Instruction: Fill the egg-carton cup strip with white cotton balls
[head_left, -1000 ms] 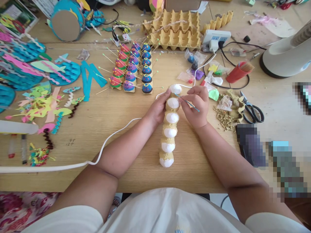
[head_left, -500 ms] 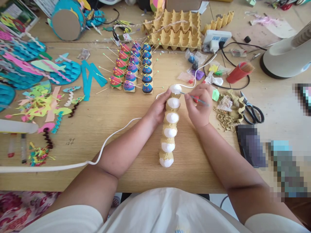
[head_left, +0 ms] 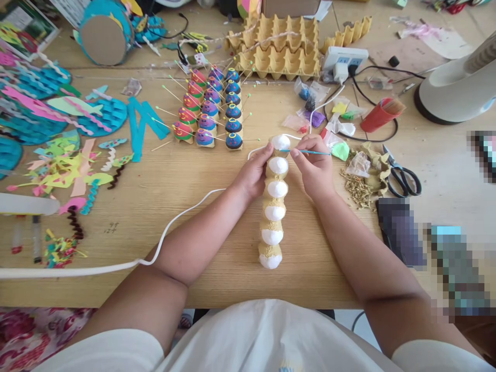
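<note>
A long strip of egg carton (head_left: 276, 201) with several white-capped bumps runs lengthwise in front of me. My left hand (head_left: 258, 170) grips its far end from the left side, thumb beside the topmost white bump. In my right hand (head_left: 315, 168) is a thin blue stick (head_left: 310, 152), pinched between thumb and fingers. Its tip touches the strip just below the topmost white cap. Beyond my left hand stand three rows of painted carton bumps, red (head_left: 188, 114), purple (head_left: 208, 108) and blue (head_left: 234, 110), with pins sticking out.
Egg trays (head_left: 277, 49) and a power strip (head_left: 346, 58) lie at the back. Scissors (head_left: 403, 178), a red cup (head_left: 382, 114) and clay packets (head_left: 315, 119) are on the right. Paper cutouts (head_left: 73, 170) cover the left; a white cable (head_left: 170, 227) crosses my left arm.
The strip's near end has swung slightly right. The blue stick now lies flatter, and my right hand has turned and shifted a little left.
</note>
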Available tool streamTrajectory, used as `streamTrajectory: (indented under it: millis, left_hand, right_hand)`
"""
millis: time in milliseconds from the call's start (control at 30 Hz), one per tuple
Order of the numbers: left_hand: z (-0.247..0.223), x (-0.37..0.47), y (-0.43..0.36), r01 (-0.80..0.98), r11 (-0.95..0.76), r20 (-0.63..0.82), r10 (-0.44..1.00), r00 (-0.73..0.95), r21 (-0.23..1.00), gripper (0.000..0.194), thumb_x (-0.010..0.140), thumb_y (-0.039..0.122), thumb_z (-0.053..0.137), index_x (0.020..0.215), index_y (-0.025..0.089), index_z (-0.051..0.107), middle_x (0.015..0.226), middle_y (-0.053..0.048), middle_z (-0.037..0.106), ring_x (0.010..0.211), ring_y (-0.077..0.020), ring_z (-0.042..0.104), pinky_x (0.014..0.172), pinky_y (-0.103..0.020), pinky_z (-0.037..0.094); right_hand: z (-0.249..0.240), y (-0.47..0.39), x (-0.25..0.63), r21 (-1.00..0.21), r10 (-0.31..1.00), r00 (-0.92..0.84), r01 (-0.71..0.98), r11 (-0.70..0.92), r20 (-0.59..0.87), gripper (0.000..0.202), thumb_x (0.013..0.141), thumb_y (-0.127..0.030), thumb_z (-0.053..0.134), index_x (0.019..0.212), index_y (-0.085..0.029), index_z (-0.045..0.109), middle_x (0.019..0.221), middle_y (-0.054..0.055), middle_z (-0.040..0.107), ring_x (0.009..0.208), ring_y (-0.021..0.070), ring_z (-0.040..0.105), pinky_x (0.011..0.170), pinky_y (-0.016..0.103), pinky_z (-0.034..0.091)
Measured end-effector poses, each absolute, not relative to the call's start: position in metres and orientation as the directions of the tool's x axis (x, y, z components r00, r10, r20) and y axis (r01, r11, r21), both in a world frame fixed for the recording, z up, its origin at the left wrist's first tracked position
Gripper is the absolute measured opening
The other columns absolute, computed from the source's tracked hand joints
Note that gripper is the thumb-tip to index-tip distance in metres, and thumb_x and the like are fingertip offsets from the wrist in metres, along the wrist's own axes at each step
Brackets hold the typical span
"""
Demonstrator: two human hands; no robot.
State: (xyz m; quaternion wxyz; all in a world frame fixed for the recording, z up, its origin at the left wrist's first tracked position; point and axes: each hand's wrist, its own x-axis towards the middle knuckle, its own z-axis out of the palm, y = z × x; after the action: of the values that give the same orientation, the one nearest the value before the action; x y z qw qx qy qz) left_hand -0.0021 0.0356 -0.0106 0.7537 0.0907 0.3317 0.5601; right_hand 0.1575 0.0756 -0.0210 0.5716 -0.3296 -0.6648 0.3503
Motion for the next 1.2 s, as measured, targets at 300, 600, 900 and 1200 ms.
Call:
streamTrajectory:
  millis: [300, 600, 900, 1200]
  left_hand:
    - [-0.003, -0.001, 0.033, -0.715, 0.296, -0.328, 0.939, 0.098, 0.634, 0.026, 0.099, 0.055, 0.081, 0.096, 0.03, 0.082, 0.092, -0.003, 0.087, 0.124, -0.0366, 0.08, 0.093, -0.042, 0.062]
    - [-0.005, 0.001, 0.034, -0.737, 0.289, -0.314, 0.943, 0.11, 0.611, 0.032, 0.095, 0.062, 0.084, 0.095, 0.029, 0.082, 0.091, -0.002, 0.087, 0.098, -0.0287, 0.086, 0.079, -0.037, 0.065]
    - [-0.002, -0.003, 0.035, -0.811, 0.376, -0.436, 0.884, 0.169, 0.449, 0.037, 0.094, 0.066, 0.082, 0.109, 0.032, 0.082, 0.086, -0.004, 0.084, 0.093, -0.0311, 0.085, 0.079, -0.039, 0.062]
    - [0.005, -0.003, 0.031, -0.744, 0.361, -0.412, 0.902, 0.127, 0.562, 0.023, 0.103, 0.046, 0.079, 0.093, 0.025, 0.081, 0.072, -0.001, 0.077, 0.069, -0.02, 0.07, 0.075, -0.033, 0.049]
  right_hand:
    - [-0.018, 0.069, 0.161, -0.753, 0.791, -0.11, 0.251, 0.608, 0.602, 0.033, 0.097, -0.06, 0.082, 0.094, -0.028, 0.073, 0.109, 0.007, 0.063, 0.116, 0.0284, 0.065, 0.118, 0.061, 0.055]
    - [-0.016, 0.067, 0.162, -0.696, 0.767, -0.148, 0.339, 0.633, 0.625, 0.026, 0.093, -0.056, 0.087, 0.093, -0.032, 0.077, 0.117, 0.007, 0.063, 0.123, 0.0312, 0.064, 0.128, 0.066, 0.046]
    - [-0.013, 0.059, 0.166, -0.593, 0.664, -0.154, 0.337, 0.732, 0.732, 0.022, 0.1, -0.053, 0.076, 0.097, -0.031, 0.076, 0.119, 0.008, 0.06, 0.124, 0.0308, 0.064, 0.123, 0.064, 0.048]
    - [-0.025, 0.074, 0.156, -0.92, 0.931, -0.076, -0.197, 0.338, 0.358, 0.044, 0.088, -0.065, 0.088, 0.091, -0.029, 0.064, 0.101, -0.001, 0.06, 0.097, 0.0179, 0.062, 0.097, 0.036, 0.058]
